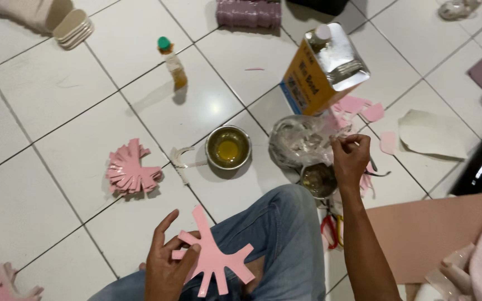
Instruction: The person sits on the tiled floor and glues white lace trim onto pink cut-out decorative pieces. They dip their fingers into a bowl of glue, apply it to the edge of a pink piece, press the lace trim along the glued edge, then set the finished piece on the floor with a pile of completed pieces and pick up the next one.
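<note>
The floor (46,95) is white glossy tile with dark grout lines, and the person sits on it with a knee in blue jeans (277,234) raised. Taking the small metal bowl (228,147) of yellow liquid as the landmark: left of it lies a pile of pink cut pieces (131,169), and just beside its left rim a pale strip (179,161). Above and left of the bowl stands a small bottle (172,62) with a green cap. Above and right of it leans a large metal can (323,68) with an orange and blue side. Directly right of it sits a crumpled clear plastic bag (299,139), with a second small tin (318,179) below that.

The left hand (165,267), below the bowl and left of the knee, has thumb and fingers clamped on a pink branched cutout (214,257). The right hand (351,157), right of the bowl above the tin, has fingertips pinched together; what they pinch is too small to tell. Red-handled scissors (330,229) lie below the tin, partly hidden by the forearm.
</note>
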{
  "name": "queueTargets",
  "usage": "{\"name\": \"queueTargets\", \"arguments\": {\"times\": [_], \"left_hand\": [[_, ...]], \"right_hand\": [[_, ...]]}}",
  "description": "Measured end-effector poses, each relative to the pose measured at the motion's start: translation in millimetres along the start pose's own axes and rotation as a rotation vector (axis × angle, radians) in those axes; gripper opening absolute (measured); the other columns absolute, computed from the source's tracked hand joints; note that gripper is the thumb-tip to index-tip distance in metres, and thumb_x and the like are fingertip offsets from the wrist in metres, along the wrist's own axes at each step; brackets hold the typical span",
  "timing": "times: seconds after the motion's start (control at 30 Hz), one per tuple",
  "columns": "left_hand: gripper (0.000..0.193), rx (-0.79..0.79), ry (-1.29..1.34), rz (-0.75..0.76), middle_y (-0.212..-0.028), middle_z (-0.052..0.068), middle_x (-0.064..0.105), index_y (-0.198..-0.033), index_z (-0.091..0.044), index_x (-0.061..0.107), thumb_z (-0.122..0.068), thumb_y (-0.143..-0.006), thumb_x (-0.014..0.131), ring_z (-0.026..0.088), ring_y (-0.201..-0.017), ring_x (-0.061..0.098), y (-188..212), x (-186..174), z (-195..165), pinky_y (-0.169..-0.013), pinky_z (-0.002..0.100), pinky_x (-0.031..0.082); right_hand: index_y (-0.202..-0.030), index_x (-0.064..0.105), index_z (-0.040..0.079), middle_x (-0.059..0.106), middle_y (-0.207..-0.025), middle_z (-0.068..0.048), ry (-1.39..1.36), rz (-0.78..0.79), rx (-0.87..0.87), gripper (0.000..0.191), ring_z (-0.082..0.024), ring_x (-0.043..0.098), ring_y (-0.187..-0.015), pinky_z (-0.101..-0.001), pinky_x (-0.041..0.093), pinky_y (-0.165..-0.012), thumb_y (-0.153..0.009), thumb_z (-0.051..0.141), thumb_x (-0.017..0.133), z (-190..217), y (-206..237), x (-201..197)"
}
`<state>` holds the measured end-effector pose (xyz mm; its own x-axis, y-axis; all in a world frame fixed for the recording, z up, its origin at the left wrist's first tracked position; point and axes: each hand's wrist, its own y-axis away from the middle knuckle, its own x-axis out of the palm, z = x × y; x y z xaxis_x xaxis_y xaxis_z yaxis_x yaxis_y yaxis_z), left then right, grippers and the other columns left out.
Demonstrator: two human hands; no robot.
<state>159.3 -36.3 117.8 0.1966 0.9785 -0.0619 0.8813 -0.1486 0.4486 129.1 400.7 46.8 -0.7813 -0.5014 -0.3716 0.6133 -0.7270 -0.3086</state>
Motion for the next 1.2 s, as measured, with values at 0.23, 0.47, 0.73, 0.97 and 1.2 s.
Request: {"name": "queueTargets", "arguments": {"times": [0.23, 0.47, 0.73, 0.97, 1.2], "left_hand": [[0.086, -0.024, 0.112, 0.065, -0.102, 0.024, 0.079, -0.157, -0.009, 0.032, 0.002, -0.08, 0.071, 0.019, -0.095, 0.069, 2.9, -3.3, 16.6, -0.085, 0.033, 0.054], [0.085, -0.066, 0.106, 0.033, -0.102, 0.023, 0.079, -0.155, -0.011, 0.034, 0.001, -0.079, 0.07, 0.019, -0.096, 0.072, 11.7, -5.3, 17.5, -0.084, 0.034, 0.055], [0.084, 0.047, 0.076, 0.098, -0.1, 0.021, 0.081, -0.156, -0.01, 0.034, 0.0, -0.082, 0.072, 0.015, -0.09, 0.071, 16.2, -7.4, 17.1, -0.081, 0.029, 0.054], [0.078, 0.086, 0.096, 0.104, -0.11, 0.017, 0.077, -0.152, -0.012, 0.033, -0.002, -0.084, 0.068, 0.011, -0.087, 0.068, 29.2, -2.8, -6.9, -0.073, 0.027, 0.055], [0.044, 0.142, -0.073, 0.104, -0.099, 0.011, 0.07, -0.134, -0.006, 0.066, -0.002, -0.09, 0.065, 0.01, -0.067, 0.06, 38.5, -11.9, -19.5, -0.058, 0.026, 0.052]], "right_hand": [[-0.108, 0.048, 0.0, 0.072, -0.093, -0.017, -0.413, 0.191, 0.27, 0.029, -0.02, 0.074, -0.079, -0.0333, 0.066, -0.072, -0.095, 0.001, 0.073, 51.7, -5.5, -45.6], [-0.126, 0.045, -0.002, 0.074, -0.098, -0.016, -0.239, 0.467, 0.018, 0.044, -0.017, 0.072, -0.091, -0.0304, 0.06, -0.083, -0.092, 0.0, 0.074, 87.5, 12.5, -44.4], [-0.141, 0.037, 0.0, 0.075, -0.115, -0.017, -0.403, 0.379, -0.201, 0.05, -0.021, 0.073, -0.112, -0.0314, 0.061, -0.096, -0.098, -0.003, 0.064, 114.6, 74.8, -27.1], [-0.139, 0.048, 0.0, 0.073, -0.114, -0.018, -0.696, 0.473, 0.01, 0.046, -0.026, 0.075, -0.109, -0.0406, 0.065, -0.097, -0.097, -0.009, 0.066, 125.9, 91.1, -16.1], [-0.14, 0.044, 0.003, 0.073, -0.105, -0.014, -0.672, 0.676, 0.277, 0.062, -0.02, 0.075, -0.098, -0.0363, 0.065, -0.09, -0.086, -0.008, 0.071, 166.8, 103.6, -6.0]]}}
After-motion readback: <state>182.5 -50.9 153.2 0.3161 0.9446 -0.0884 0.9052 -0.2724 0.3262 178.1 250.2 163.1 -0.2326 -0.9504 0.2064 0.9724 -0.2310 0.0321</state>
